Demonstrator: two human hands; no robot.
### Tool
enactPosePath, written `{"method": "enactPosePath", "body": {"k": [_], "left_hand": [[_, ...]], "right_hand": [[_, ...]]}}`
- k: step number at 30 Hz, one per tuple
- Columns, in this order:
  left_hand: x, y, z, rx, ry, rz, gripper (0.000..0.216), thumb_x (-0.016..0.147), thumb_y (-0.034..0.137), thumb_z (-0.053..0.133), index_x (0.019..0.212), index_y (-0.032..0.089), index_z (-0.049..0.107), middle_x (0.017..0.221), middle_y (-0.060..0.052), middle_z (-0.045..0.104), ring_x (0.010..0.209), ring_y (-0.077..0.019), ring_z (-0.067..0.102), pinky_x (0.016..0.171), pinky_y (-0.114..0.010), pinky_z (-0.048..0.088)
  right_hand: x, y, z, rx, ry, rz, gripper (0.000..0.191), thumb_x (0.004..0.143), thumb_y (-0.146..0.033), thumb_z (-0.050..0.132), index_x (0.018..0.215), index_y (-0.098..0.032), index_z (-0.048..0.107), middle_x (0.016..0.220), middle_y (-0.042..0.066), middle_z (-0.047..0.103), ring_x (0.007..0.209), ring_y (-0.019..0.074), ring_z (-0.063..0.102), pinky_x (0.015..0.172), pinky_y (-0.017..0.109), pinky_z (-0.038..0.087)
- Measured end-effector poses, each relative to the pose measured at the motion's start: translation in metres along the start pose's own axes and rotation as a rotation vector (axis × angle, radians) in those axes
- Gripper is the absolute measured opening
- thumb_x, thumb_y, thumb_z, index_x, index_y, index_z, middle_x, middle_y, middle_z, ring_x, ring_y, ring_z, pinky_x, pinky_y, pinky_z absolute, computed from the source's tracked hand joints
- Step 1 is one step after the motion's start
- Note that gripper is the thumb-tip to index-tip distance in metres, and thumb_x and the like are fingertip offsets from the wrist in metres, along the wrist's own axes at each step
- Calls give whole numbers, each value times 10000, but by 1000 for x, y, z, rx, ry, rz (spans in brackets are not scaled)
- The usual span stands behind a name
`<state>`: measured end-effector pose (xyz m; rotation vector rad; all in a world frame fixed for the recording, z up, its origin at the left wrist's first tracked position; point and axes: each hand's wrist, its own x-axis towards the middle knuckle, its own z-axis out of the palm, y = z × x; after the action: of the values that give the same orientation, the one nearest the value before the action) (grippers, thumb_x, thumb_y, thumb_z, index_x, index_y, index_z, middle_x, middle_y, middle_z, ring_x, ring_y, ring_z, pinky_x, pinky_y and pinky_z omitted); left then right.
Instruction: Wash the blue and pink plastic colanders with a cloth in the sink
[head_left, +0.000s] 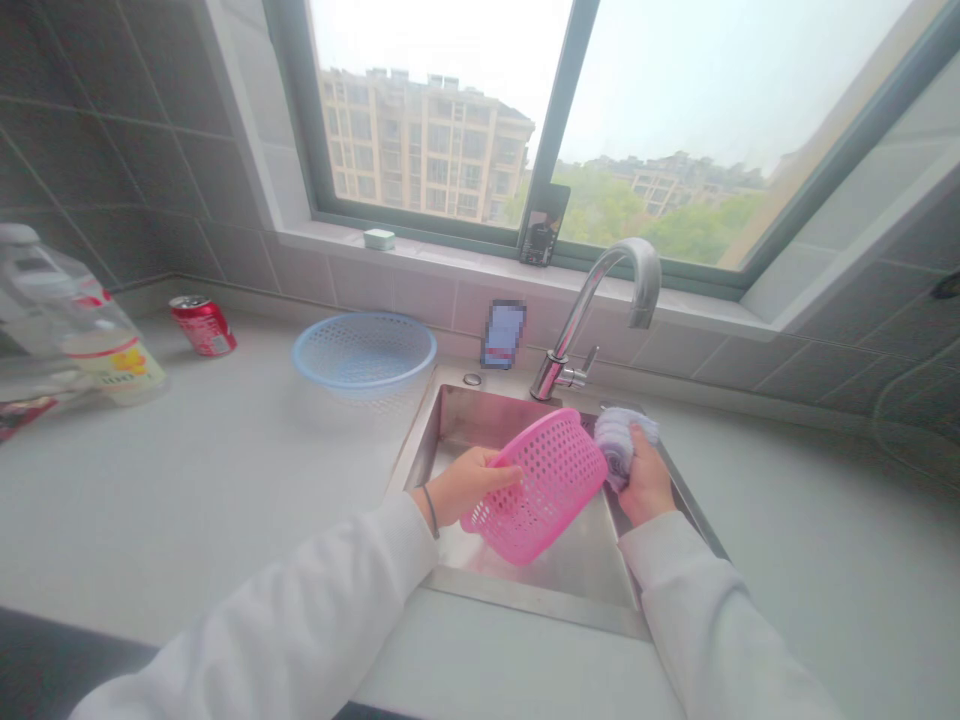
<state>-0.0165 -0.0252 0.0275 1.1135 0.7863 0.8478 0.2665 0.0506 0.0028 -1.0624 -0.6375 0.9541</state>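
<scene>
Left grip [466, 486]: clamped on our pink basket [544, 490], above the sink [480, 420].
Right grip [646, 482]: clamped on our cloth [619, 445].
Risk: the basket drops if our hold slips.

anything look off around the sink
The red drink can stands out: it lies on its side on the counter, left of the blue plastic basket, rather than standing upright. Whether it has leaked is impossible to tell from this view.

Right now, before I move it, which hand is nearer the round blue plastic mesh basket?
Left hand, front-right of the blue basket; right hand farther right, across the sink.
</scene>
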Motion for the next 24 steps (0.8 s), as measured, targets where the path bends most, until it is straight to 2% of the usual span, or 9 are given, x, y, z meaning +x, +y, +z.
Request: {"method": "enactPosePath", "body": {"k": [6, 9, 14, 20, 24], "left_hand": [[6, -5, -4, -233, 25, 21, 470, 647, 530, 827, 733, 100, 660, 640, -48, 634, 561, -127, 576, 569, -260, 438], [7, -5, -5, -283, 71, 45, 458, 624, 493, 856, 745, 98, 659, 655, -43, 638, 573, -131, 587, 588, -267, 446], [8, -3, -4, -325, 115, 96, 436, 628, 456, 865, 781, 97, 670, 678, -38, 647, 579, -127, 582, 606, -276, 455], [11, -5, -7, -378, 163, 128, 430, 664, 452, 845, 838, 101, 670, 711, -44, 667, 594, -133, 594, 629, -287, 467], [12, -4, -8, -393, 177, 138, 423, 670, 455, 840, 821, 102, 664, 684, -37, 659, 575, -129, 585, 611, -280, 457]], "right_hand": [[-15, -8, 11, 4, 2, -146, 512, 686, -424, 828, 1126, -244, 639, 1063, 15, 722, 841, 153, 710, 686, 285, 620], [-24, -12, 17, 15, -21, -158, 528, 650, -354, 862, 1122, -288, 635, 1122, -6, 704, 896, 157, 706, 683, 282, 620], [-34, -15, 24, 48, -106, -224, 509, 659, -296, 850, 1118, -325, 633, 1168, -34, 688, 1002, 147, 687, 784, 291, 617], [-52, -18, 29, -1, -288, -202, 538, 655, -313, 852, 1146, -331, 633, 1206, -26, 679, 1077, 195, 669, 891, 389, 600], [-66, -19, 30, -90, -388, -114, 593, 620, -349, 867, 1167, -327, 639, 1137, 4, 711, 1066, 239, 677, 856, 400, 604]]}}
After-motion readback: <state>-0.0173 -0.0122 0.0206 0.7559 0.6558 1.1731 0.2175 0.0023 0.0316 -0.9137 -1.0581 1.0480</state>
